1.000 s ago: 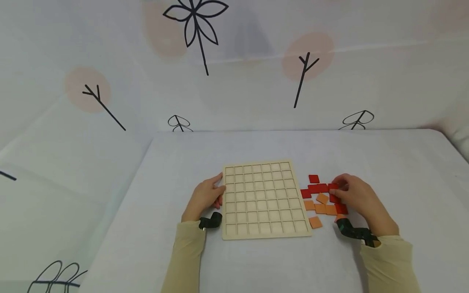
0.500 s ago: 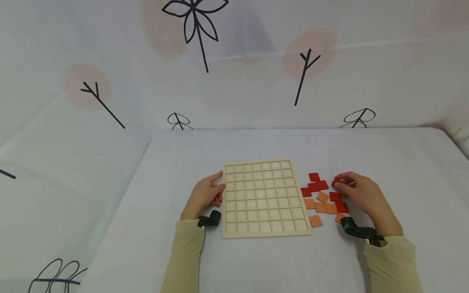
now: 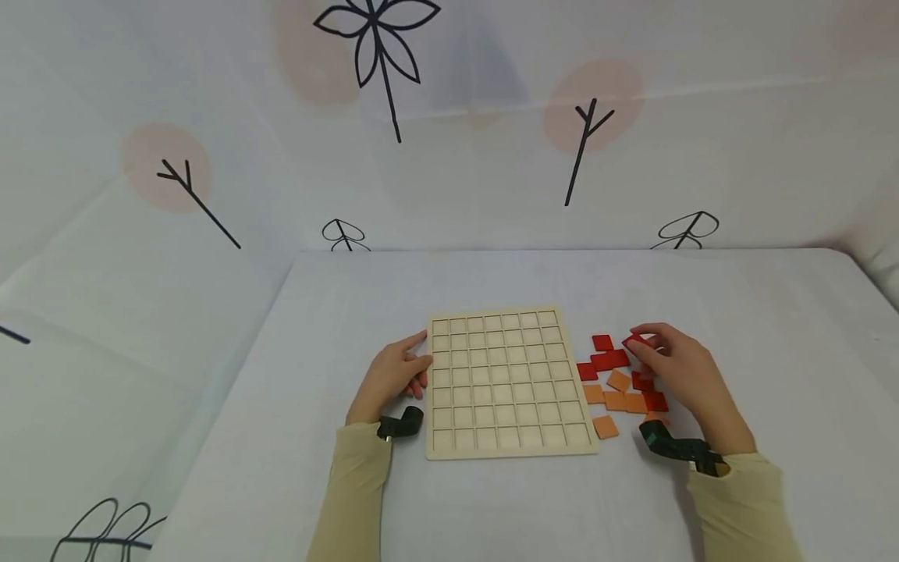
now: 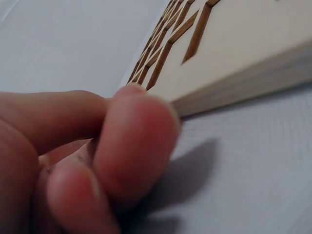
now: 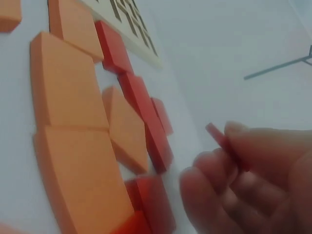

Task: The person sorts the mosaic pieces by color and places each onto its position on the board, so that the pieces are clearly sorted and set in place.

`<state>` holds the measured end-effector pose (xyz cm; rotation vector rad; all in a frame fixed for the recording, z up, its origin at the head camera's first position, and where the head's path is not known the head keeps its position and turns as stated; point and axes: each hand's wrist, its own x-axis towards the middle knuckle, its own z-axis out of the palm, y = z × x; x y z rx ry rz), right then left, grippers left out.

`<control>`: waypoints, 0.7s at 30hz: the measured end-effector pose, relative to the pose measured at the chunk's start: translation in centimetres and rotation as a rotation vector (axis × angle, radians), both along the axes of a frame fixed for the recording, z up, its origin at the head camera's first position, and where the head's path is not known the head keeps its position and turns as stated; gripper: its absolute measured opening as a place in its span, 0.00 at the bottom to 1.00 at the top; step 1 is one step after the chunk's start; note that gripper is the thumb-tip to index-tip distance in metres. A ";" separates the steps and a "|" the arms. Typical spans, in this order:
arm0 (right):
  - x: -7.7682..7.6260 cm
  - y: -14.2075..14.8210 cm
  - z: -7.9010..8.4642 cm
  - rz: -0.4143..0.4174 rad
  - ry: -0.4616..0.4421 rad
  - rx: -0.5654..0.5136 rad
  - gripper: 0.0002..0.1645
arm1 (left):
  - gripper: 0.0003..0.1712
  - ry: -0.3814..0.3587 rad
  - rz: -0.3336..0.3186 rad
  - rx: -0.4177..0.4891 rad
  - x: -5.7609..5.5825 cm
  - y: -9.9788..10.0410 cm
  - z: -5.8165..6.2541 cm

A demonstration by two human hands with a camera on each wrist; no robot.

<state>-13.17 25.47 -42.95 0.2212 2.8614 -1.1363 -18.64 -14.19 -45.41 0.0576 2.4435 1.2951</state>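
Observation:
A pale wooden grid board (image 3: 507, 386) lies flat on the white table, its square recesses bare. Along its left edge rests my left hand (image 3: 389, 376), thumb and index finger touching the rim and the other fingers bent beside it. In the left wrist view, fingertips (image 4: 139, 141) lie against the board's side. My right hand (image 3: 677, 367) pinches a thin red square tile (image 3: 635, 341) between thumb and fingers, raised and tilted above the table. Below that hand, several red tiles (image 3: 609, 360) and orange tiles (image 3: 625, 401) lie loose to the right of the board.
A dark camera mount (image 3: 402, 422) sits on the left wrist, another dark mount (image 3: 677, 447) on the right, close over the lowest orange tile. A white cloth backdrop (image 3: 477, 179) with black plant drawings rises behind the table's far edge.
The right hand has lifted a red tile from the end of the red row and brought it slightly up and to the left. The left hand stays at the board's edge.

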 end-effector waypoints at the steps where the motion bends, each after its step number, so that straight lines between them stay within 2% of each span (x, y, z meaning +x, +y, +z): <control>1: 0.0 -0.2 0.1 -0.002 0.001 -0.010 0.33 | 0.33 0.004 0.003 -0.004 0.0 0.0 0.0; 6: -0.1 -1.2 0.1 -0.005 0.003 -0.070 0.34 | 0.31 0.036 0.013 -0.043 0.1 0.0 0.0; 11: -0.3 -2.4 -0.2 0.001 0.022 -0.095 0.30 | 0.30 0.086 0.027 -0.102 0.2 0.2 -0.1; 17: -0.5 -3.7 -0.3 0.081 0.046 -0.086 0.27 | 0.28 0.129 0.036 -0.136 0.1 0.4 -0.3; 21: -0.4 -4.7 -0.1 0.140 0.042 -0.168 0.25 | 0.28 0.130 0.038 -0.129 0.1 0.2 -0.3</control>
